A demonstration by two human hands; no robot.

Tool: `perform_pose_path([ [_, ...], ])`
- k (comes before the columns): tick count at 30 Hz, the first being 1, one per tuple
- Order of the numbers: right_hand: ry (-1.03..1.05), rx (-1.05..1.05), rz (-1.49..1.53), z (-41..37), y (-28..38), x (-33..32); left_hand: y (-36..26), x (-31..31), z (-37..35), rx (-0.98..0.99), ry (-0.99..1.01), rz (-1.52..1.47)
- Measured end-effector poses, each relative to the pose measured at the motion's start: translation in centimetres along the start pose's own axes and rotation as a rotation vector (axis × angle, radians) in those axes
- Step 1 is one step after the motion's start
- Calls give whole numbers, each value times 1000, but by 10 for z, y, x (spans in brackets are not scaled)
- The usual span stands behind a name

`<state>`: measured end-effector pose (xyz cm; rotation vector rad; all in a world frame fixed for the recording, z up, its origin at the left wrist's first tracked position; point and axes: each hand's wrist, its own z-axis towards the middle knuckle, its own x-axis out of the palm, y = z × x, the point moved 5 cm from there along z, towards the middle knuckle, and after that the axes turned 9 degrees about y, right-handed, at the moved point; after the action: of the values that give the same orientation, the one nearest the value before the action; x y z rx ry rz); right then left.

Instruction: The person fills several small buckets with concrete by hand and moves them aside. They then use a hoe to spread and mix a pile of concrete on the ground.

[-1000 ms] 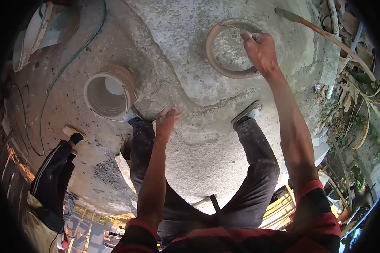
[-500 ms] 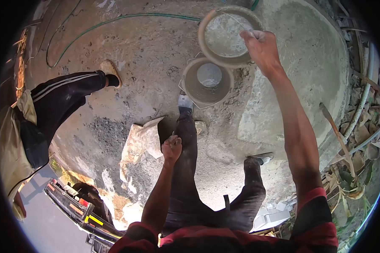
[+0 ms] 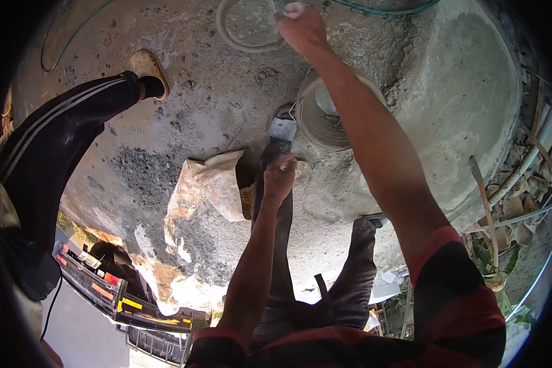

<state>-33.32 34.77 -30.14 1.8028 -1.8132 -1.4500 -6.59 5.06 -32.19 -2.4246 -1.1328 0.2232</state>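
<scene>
Reaching well forward, the right hand [image 3: 303, 27] is being held closed around the thin handle [image 3: 273, 6] of the far bucket [image 3: 245, 48], which is lying within view only at the upper edge, ahead of the body. By this grip the load is probably being borne at one point, while the mouth is being left uncovered; by the long reach, the bucket is apparently being held clear of the legs. The left hand [image 3: 281, 175] is being held low over the left leg [image 3: 282, 233], its fingers curled in narrow, perhaps for balance, and nothing is being seen in it. Beneath the right forearm [image 3: 374, 135], the near bucket [image 3: 316, 126] is standing on the rough ground [image 3: 190, 122] with its mouth up, just beside the left shoe [image 3: 282, 129], where it is presumably being placed within easy reach. A crumpled sack [image 3: 211, 184] is lying beside the same leg, and at the left another person's leg [image 3: 61, 116] is being shown, with a pale shoe [image 3: 146, 67] planted. The far side of the far bucket is being cut off by the frame, so whether its base is touching the ground is not being shown. Part of the near bucket's rim is being hidden by the forearm, the right fingertips are being blurred, and the right shoe is being largely masked by the trouser leg.
</scene>
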Motion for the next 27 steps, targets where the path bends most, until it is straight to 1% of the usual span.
perform_pose_path([
  [2,-53,-79,117,-55,-33,-14,-13,21,12,-129,69,-135],
  [3,-15,48,235,-98,-42,-34,-20,34,21,-187,106,-195],
  [4,-58,123,247,-135,-67,-49,-5,51,32,-299,205,-346],
  [5,-34,192,300,-172,-106,-57,-7,63,34,-343,167,-387],
  [6,-66,190,382,-213,-128,-75,-11,79,37,-381,134,-423],
  [7,-130,241,398,-253,-161,-89,-16,96,33,-423,99,-455],
  [8,-192,296,421,-294,-194,-101,-44,107,14,-389,-162,-599],
  [10,-211,427,401,-365,-248,-127,-76,125,-3,-128,-189,-895],
  [11,-264,418,407,-395,-273,-136,-96,133,-12,7,-192,-1037],
  [13,-342,434,454,-439,-312,-146,-170,168,-39,169,-162,-1007],
  [15,-390,488,535,-472,-339,-155,-224,217,-79,310,-58,-821],
  [17,-348,610,780,-485,-327,-180,-249,279,-127,287,-69,-562],
  [19,-394,543,999,-490,-333,-200,-234,346,-160,265,-16,-284],
  [21,-311,549,1242,-493,-343,-230,-200,408,-187,268,63,9],
  [22,-308,542,1271,-493,-359,-237,-177,441,-197,240,139,93],
  [24,-319,532,1356,-514,-409,-254,-132,502,-212,183,267,261],
  [27,-368,522,1533,-560,-497,-292,-53,604,-226,-42,590,342],
])
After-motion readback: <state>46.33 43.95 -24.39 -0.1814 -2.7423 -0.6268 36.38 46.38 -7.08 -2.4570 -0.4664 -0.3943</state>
